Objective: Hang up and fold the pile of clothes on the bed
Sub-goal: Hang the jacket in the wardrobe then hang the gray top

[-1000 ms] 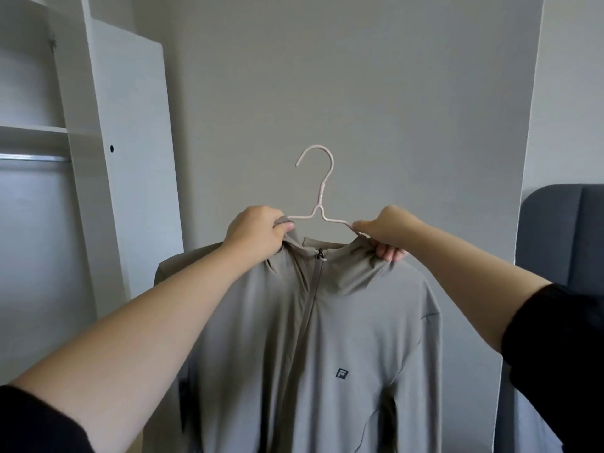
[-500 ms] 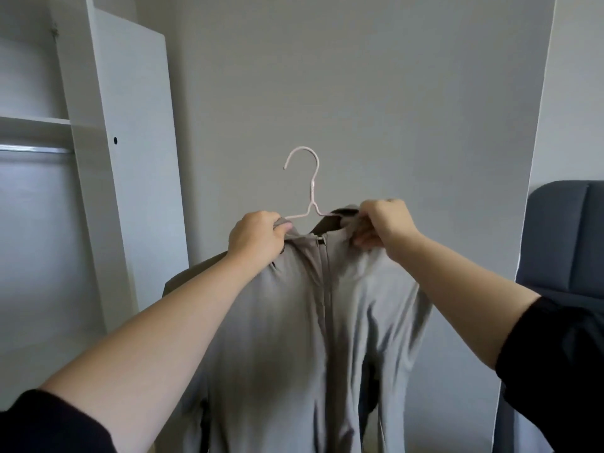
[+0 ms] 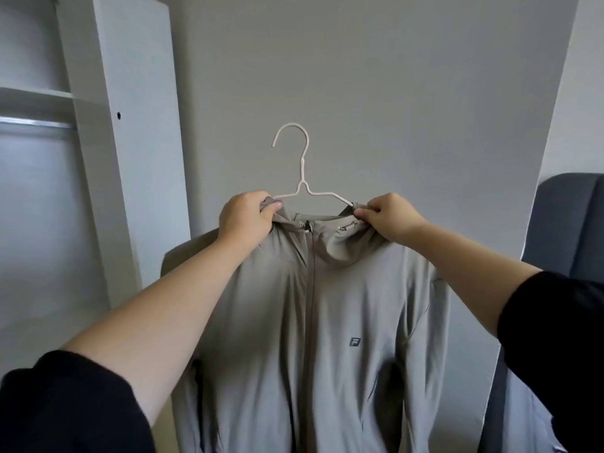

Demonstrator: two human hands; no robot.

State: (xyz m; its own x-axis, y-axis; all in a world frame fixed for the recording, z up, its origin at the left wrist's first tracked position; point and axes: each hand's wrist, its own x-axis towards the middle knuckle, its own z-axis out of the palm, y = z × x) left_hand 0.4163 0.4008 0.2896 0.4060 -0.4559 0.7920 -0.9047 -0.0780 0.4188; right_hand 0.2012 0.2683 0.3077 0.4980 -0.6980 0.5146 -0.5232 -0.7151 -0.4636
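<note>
left grip [image 3: 245,217] and right grip [image 3: 389,220] each pinch a shoulder of the grey zip jacket [image 3: 327,322] on its pink wire hanger [image 3: 302,178], held up ahead. closet rail [image 3: 36,123] lies well left, nearer the left grip; hook [image 3: 291,124] opens leftward.

Soft, flat, rather dim light fills the room. A broad shadow lies on the jacket [image 3: 346,302] below the left hand [image 3: 245,220]. The middle looks sharp; left of that hand the wardrobe panel [image 3: 137,132] leans and bows.
</note>
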